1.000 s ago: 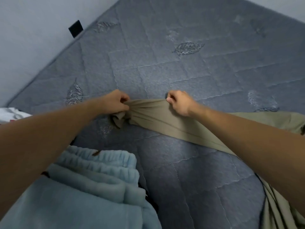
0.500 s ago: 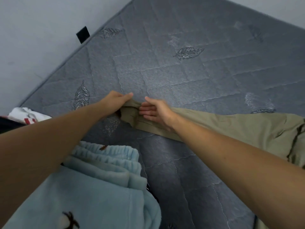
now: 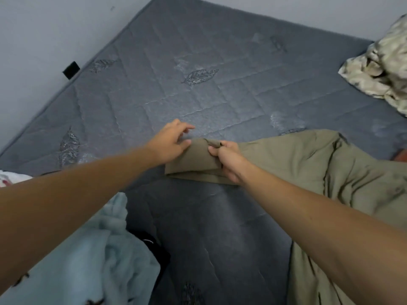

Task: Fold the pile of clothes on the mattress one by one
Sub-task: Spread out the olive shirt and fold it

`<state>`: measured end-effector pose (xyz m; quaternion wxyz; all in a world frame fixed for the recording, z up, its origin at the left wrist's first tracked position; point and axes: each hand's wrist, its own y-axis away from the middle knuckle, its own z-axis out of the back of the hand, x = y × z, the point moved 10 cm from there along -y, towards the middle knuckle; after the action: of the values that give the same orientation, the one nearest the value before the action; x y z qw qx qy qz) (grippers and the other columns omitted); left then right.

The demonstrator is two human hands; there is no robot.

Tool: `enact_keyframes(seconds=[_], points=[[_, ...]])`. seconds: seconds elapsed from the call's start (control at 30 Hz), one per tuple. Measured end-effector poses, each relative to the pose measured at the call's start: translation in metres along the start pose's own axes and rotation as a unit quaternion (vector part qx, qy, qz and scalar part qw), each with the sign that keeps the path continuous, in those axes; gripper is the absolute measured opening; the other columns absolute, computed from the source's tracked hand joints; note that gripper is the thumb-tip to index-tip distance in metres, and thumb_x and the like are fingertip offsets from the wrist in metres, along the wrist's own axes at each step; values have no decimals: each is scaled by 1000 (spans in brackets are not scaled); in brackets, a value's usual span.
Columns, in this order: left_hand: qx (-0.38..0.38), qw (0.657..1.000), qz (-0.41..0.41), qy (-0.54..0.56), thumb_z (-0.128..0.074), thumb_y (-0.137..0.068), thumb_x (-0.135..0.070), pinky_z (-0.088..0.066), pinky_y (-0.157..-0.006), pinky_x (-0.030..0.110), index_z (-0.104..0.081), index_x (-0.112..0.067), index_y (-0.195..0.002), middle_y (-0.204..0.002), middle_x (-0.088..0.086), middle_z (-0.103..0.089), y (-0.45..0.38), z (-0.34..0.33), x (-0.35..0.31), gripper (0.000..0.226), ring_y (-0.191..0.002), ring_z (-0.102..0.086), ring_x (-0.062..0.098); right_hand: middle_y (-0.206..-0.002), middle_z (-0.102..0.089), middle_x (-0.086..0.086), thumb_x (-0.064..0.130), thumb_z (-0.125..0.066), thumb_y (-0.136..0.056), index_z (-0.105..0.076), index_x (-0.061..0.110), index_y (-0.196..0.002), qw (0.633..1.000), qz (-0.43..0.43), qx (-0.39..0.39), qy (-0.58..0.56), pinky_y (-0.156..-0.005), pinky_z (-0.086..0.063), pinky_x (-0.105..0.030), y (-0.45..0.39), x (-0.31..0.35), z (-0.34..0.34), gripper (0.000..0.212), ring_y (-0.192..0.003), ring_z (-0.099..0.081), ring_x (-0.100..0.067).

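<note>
An olive-green garment (image 3: 308, 164) lies spread across the grey quilted mattress (image 3: 198, 95), its narrow end pointing left. My right hand (image 3: 229, 159) pinches the upper edge of that end between thumb and curled fingers. My left hand (image 3: 171, 142) hovers at the garment's left corner with fingers loosely spread, fingertips at the cloth's edge, holding nothing. A light-blue fleece garment (image 3: 83, 260) lies bunched at the lower left under my left forearm.
A crumpled camouflage-patterned cloth (image 3: 381, 62) sits at the mattress's far right. A black item (image 3: 154, 245) peeks out beside the blue fleece. White fabric (image 3: 11, 179) shows at the left edge. A grey wall runs behind the mattress.
My left hand let go of the garment's end and opened. My right hand shifted right and took a pinch on the cloth's upper edge. The view swung right, revealing the camouflage cloth.
</note>
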<state>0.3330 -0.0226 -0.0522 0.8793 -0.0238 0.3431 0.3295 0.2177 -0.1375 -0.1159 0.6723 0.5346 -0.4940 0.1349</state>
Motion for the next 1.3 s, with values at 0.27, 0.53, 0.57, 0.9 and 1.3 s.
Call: enact_keyframes(seconds=[0.27, 0.53, 0.57, 0.9, 1.3], points=[[179, 982, -21, 64, -61, -100, -50, -40, -79, 37, -61, -22, -85, -88, -3, -59, -58, -164, -200, 33, -89, -56, 18, -102, -75, -17, -4, -57, -100, -69, -5, -121, 995, 10, -15, -97, -87, -58, -35, 79, -4, 230, 24, -92, -72, -27], [250, 967, -51, 5, -68, -95, -54, -28, -59, 36, -48, -12, -60, -50, -14, -40, -71, -319, -382, 58, -56, -40, 10, -131, -65, -28, -4, -55, -101, -62, -7, -134, 975, 5, -166, -149, -93, -54, -40, 225, -64, 535, 34, -109, -66, -35], [250, 966, -71, -4, -69, -95, -51, -27, -59, 37, -44, -15, -59, -53, -13, -38, -70, -339, -412, 57, -58, -39, 13, -134, -63, -29, -5, -55, -100, -61, -8, -135, 969, 2, -192, -155, -99, -52, -44, 246, -78, 571, 35, -116, -64, -39], [321, 911, -260, -1, -68, -100, -33, -28, -57, 32, -41, -17, -63, -61, -3, -35, -25, -551, -692, 49, -56, -35, 7, -121, -73, -20, 0, -59, -100, -69, 3, -128, 914, -20, -330, -234, -100, -57, -51, 426, -239, 794, 29, -108, -70, -34], [380, 839, -366, -132, -75, -92, -47, -35, -58, 33, -60, -16, -72, -62, -3, -56, 61, -770, -828, 39, -59, -50, 12, -94, -69, -5, -2, -69, -94, -72, 20, -97, 827, -53, -538, -155, -71, -50, -28, 595, -407, 938, 22, -85, -61, -16]])
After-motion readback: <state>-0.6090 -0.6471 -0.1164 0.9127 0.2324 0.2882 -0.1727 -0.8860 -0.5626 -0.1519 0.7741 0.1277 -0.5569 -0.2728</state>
